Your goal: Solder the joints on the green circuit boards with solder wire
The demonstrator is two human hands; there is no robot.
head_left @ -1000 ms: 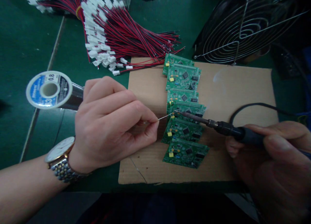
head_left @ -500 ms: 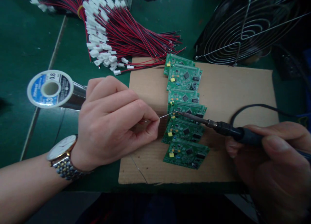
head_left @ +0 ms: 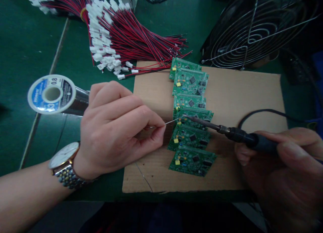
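My left hand (head_left: 123, 128), with a watch on its wrist, pinches a thin solder wire (head_left: 171, 121) between thumb and forefinger. The wire's free end reaches the left part of a green circuit board (head_left: 202, 114) in the middle of an overlapping column of boards. My right hand (head_left: 285, 159) grips a soldering iron (head_left: 252, 139) by its dark handle. Its tip points left, over that same board, just right of the wire's end; whether it touches the board I cannot tell. The lowest board (head_left: 193, 160) lies nearest me, a yellow part on its left side.
Under the boards lies a cardboard sheet (head_left: 242, 91). A solder spool (head_left: 51, 94) stands left of my left hand. Bundled red and black wires (head_left: 143, 37) with white connectors lie at the back, a fan with a wire guard (head_left: 254, 34) at back right. The iron's cable (head_left: 264, 110) curves rightward.
The soldering iron's tip has drawn slightly right, away from the solder wire's end. My left hand keeps its pinch almost in place. The whole view has shifted a little.
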